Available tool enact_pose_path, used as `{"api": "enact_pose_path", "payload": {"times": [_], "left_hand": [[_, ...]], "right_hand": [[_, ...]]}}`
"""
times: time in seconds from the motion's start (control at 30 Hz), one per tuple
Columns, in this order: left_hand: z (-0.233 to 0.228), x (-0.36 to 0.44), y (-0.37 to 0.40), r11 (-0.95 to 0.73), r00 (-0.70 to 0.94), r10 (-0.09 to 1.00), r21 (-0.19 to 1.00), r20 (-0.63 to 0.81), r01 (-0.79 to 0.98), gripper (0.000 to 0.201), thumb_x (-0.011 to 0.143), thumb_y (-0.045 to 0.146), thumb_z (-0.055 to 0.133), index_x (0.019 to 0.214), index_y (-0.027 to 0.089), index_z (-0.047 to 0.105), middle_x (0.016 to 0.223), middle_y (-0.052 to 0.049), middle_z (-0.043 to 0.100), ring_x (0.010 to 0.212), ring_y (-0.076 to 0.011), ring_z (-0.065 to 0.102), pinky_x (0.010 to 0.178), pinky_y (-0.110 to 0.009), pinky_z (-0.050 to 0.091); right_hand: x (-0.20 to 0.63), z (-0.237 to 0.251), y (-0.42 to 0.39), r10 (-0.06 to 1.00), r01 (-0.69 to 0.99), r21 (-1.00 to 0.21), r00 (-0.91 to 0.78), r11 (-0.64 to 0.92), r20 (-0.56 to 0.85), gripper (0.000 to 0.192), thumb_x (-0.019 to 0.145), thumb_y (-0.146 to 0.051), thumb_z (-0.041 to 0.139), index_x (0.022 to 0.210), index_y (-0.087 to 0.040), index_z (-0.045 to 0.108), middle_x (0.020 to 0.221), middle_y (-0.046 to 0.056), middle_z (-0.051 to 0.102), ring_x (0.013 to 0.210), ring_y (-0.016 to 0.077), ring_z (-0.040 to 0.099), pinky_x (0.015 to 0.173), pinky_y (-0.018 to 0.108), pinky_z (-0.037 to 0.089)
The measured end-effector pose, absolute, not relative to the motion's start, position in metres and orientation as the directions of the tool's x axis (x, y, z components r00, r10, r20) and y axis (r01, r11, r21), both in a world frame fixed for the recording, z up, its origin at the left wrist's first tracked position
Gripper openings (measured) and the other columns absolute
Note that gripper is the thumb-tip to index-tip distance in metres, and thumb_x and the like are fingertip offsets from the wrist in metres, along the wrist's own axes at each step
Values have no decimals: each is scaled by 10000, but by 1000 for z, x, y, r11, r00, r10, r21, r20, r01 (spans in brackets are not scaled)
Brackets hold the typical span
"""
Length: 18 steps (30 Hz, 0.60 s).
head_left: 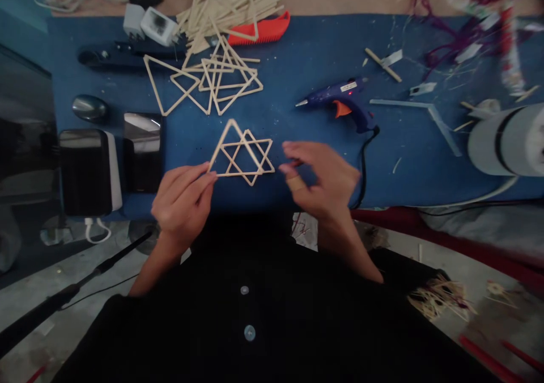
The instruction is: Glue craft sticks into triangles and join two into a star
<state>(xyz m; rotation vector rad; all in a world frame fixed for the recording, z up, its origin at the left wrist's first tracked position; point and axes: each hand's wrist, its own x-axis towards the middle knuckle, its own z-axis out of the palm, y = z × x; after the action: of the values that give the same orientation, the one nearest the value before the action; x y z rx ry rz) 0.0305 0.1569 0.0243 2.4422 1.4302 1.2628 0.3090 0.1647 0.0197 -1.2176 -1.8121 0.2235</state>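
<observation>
Nearest the camera, the person's dark buttoned shirt (255, 315) is filling the lower frame, and both forearms are reaching forward over the near edge of the blue mat (306, 60). The left hand (182, 204) is pinching the lower-left corner of a star of thin wooden sticks (242, 156), thumb and forefinger closed on the stick ends, so the star is lying up and to the right of those fingers, flat or nearly flat on the mat, its base stick running left to right. The right hand (323, 182) is hovering just beside the star's right tip, apart from it; its fingers are loosely curled, one of them wrapped in a tan bandage, and something small and reddish may be sitting at the fingertips, though motion blur is making that hard to settle. The left hand is the one in contact; the right is close by on the opposite end of the long axis.

Left of the hands, two dark phones (142, 150) are lying side by side. Farther out, a blue glue gun (340, 101) is resting on its side, nozzle pointing left, cord trailing toward the right hand. Beyond, finished stick triangles (208, 80) are overlapping in a pile, with loose sticks (229, 3) and a red cutter (263, 32) at the far edge.
</observation>
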Motion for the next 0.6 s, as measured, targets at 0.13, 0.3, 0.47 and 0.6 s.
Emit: {"api": "enact_pose_path", "payload": {"times": [0.13,0.3,0.47,0.6], "left_hand": [[36,1,142,-504,251,777,329,578,799,226,974,77,821,1138,230,850,1120,-76,884,952,-274,830,871,-451,701],[33,-14,127,-481,328,804,218,497,849,282,976,54,787,1225,183,819,1164,-124,874,958,-295,802,845,-453,681],[36,4,128,-389,267,836,173,480,905,534,973,130,783,1500,157,700,1396,-187,803,1006,-335,803,818,-461,651],[34,21,143,-474,314,805,228,503,851,634,962,256,837,1561,162,654,1361,-168,818,1013,-341,784,848,-462,642]], "right_hand": [[362,22,189,818,857,-499,192,130,543,274,1071,-240,592,1254,-136,769,1195,153,778,1087,246,727,931,413,606],[400,6,218,911,864,-425,372,-268,181,485,906,-207,699,1384,-127,716,1383,173,729,1259,304,680,1154,507,525],[401,8,223,886,789,-515,450,-336,110,526,824,-130,691,1348,-115,739,1335,170,755,1265,310,702,1182,538,527],[404,14,214,836,471,-860,539,-196,104,419,726,-187,664,1144,-184,694,1070,82,743,924,240,755,893,468,630]]}}
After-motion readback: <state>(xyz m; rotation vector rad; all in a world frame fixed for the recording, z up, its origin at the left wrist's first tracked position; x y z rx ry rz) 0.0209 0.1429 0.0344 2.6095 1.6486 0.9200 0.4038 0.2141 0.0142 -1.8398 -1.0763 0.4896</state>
